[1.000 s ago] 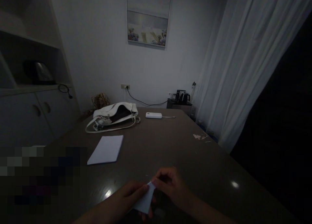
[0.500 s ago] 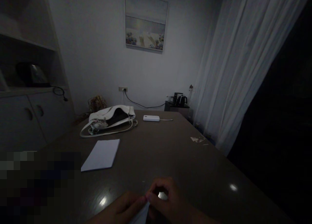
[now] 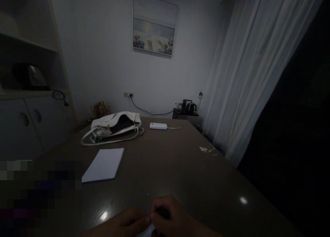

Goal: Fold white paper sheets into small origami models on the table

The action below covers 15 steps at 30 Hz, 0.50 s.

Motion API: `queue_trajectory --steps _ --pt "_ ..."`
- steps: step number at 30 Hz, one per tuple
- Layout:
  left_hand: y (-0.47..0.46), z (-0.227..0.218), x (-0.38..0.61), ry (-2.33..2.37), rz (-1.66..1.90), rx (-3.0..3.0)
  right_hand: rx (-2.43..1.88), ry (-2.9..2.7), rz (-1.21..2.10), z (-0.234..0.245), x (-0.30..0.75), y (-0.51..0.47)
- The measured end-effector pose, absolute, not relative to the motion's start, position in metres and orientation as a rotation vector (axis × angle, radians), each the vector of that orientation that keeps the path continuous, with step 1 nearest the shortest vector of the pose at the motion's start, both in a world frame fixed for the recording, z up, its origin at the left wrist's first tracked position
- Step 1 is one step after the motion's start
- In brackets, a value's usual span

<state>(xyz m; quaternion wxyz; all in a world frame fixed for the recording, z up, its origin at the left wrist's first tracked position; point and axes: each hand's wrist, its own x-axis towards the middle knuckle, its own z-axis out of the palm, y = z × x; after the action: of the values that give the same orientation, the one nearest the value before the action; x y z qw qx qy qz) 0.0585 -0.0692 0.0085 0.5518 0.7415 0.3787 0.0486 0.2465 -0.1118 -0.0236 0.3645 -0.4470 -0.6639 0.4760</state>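
At the bottom edge of the head view, my left hand [image 3: 126, 221] and my right hand [image 3: 171, 214] meet with their fingertips touching. Between and beneath them a corner of white paper [image 3: 146, 233] shows; most of it is hidden by the hands or out of frame. Thumb and forefinger of the right hand are curled into a pinch at the paper's tip. The left fingers press together along its other side. Farther off to the left, a stack of white paper [image 3: 104, 164] lies flat on the dark table [image 3: 165, 164].
A white handbag [image 3: 116, 118] with a loose strap lies beyond the stack. A white power bank [image 3: 158, 126] with a short cable is near the far edge. Pale scraps [image 3: 206, 149] mark the table's right side. A black kettle [image 3: 191, 108] stands behind; curtains [image 3: 232, 75] hang at right.
My hands have sunk slightly lower in the view, and less of the paper between them shows. The view has shifted a little; the things on the table stay put.
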Motion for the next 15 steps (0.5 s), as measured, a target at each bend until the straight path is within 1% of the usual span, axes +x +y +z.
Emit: queue_trajectory --steps 2,6,9,15 --pt "-0.066 0.002 0.057 0.922 0.138 1.737 -1.147 -1.645 1.22 -0.019 0.246 -0.112" --pt "-0.058 -0.011 0.055 0.946 0.19 1.752 -1.191 -1.571 1.108 -0.011 0.248 -0.111" --pt "-0.055 -0.017 0.054 0.953 0.199 1.801 -1.212 -1.586 1.117 -0.012 0.249 -0.109" --pt "-0.06 -0.011 0.054 0.957 0.14 1.85 -1.228 -1.68 1.138 -0.021 0.248 -0.108"
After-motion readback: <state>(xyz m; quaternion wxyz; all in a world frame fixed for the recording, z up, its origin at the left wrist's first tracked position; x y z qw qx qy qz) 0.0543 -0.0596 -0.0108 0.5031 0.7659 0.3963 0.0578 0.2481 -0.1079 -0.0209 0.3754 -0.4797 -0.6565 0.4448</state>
